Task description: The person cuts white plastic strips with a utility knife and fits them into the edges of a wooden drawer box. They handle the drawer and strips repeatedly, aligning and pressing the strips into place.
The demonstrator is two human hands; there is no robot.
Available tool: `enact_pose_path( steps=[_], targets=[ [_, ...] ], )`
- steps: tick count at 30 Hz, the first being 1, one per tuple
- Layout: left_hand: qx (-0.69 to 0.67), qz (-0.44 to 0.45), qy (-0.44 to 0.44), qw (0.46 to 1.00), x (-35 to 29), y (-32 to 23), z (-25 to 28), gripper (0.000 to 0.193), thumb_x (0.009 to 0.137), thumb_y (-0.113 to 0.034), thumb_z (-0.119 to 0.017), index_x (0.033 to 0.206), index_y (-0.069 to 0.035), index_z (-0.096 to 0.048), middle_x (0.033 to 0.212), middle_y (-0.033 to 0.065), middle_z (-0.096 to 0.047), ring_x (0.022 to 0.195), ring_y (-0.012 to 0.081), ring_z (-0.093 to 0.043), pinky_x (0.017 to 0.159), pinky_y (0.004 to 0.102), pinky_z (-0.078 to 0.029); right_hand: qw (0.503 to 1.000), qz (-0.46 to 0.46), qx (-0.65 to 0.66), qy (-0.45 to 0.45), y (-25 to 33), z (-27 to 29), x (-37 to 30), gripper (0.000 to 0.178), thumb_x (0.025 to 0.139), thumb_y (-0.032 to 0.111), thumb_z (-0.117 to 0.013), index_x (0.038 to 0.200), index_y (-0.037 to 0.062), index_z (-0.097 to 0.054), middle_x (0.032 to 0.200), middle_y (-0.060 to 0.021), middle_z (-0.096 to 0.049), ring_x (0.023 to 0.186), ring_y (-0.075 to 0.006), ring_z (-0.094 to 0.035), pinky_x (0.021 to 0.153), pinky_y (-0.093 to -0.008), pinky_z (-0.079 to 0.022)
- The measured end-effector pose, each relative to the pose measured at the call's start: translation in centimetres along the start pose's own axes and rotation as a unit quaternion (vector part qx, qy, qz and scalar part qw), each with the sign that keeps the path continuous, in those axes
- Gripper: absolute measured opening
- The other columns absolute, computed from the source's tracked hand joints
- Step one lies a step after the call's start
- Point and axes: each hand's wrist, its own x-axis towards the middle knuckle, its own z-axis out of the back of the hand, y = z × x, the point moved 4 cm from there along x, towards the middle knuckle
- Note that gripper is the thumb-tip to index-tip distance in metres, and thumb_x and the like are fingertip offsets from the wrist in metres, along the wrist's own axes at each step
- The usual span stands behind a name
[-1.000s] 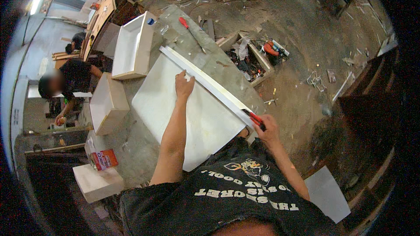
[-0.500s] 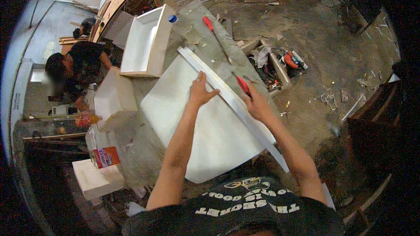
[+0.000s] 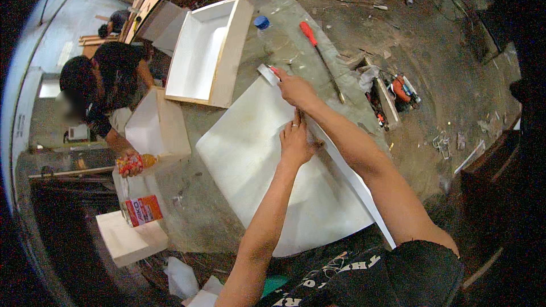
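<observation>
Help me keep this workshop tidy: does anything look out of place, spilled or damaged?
Yes, mildly: a tangled white strand and scattered scraps lie loose on the floor right of the open tool box, which looks like litter. No clear spill or damage stands out.

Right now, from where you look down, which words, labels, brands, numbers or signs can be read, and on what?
Red-and-white label: large lettering, legible; wording not copied here.
Wearer's black shirt: pale lettering, only partly showing; wording not copied.
Red-labelled bottle: print too small to read.
Left wall: dark marks, too blurred to read.
</observation>
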Motion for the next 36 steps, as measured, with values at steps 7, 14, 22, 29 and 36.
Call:
enact_pose_path(
  steps=[7, 14, 22, 29, 36],
  targets=[
    [0.018, 0.027, 0.034, 0.999, 0.1, -0.2, -0.3, 0.115, 0.074, -0.046, -0.083, 0.158, -0.004, -0.018, 0.166, 0.0122, -0.016, 0.148, 0.0354, -0.024, 0.119, 0.0574, -0.017, 1.0, 0.025, -0.005, 0.002, 0.7, 0.2, 0.6, 0.055, 0.1, 0.024, -0.051, 0.151, 0.0153, -0.032, 0.091, -0.0265, -0.07, 0.084, -0.0468, -0.068, 0.072, -0.0579, -0.054],
    [0.034, 0.058, 0.05, 0.996, 0.1, -0.7, 0.9, 0.119, 0.075, -0.047, -0.082, 0.159, -0.003, -0.01, 0.167, 0.0129, -0.012, 0.151, 0.0355, -0.017, 0.12, 0.0619, -0.01, 1.0, 0.029, -0.004, -0.001, 0.6, 0.3, 0.9, 0.057, 0.095, 0.018, -0.054, 0.15, 0.0155, -0.038, 0.092, -0.0245, -0.071, 0.083, -0.0431, -0.071, 0.072, -0.0555, -0.056],
    [0.057, 0.036, 0.048, 0.997, 0.7, -0.1, 0.4, 0.121, 0.072, -0.052, -0.082, 0.158, -0.001, -0.014, 0.166, 0.0149, -0.013, 0.151, 0.0357, -0.018, 0.118, 0.066, -0.014, 0.998, 0.048, -0.043, -0.001, 1.4, 0.6, 1.2, 0.06, 0.091, 0.013, -0.055, 0.149, 0.0177, -0.041, 0.092, -0.0237, -0.071, 0.082, -0.0434, -0.07, 0.072, -0.0555, -0.056],
    [0.044, 0.019, 0.022, 0.999, 0.5, 0.3, -0.5, 0.122, 0.07, -0.053, -0.084, 0.158, -0.003, -0.016, 0.166, 0.0168, -0.014, 0.151, 0.0358, -0.02, 0.116, 0.0674, -0.017, 0.995, 0.06, -0.072, 0.023, -0.9, 1.0, -2.9, 0.051, 0.092, 0.017, -0.055, 0.143, 0.0191, -0.05, 0.09, -0.0216, -0.072, 0.08, -0.0412, -0.07, 0.07, -0.0529, -0.056],
    [0.116, 0.03, 0.043, 0.992, 1.1, 0.2, -0.4, 0.12, 0.072, -0.053, -0.082, 0.157, 0.0, -0.016, 0.166, 0.0175, -0.013, 0.152, 0.0353, -0.018, 0.118, 0.0659, -0.016, 0.996, 0.031, -0.062, 0.063, -3.6, 4.8, -16.1, 0.056, 0.091, 0.016, -0.057, 0.146, 0.0182, -0.046, 0.086, -0.0229, -0.07, 0.077, -0.0417, -0.069, 0.068, -0.0536, -0.055]
  ],
)
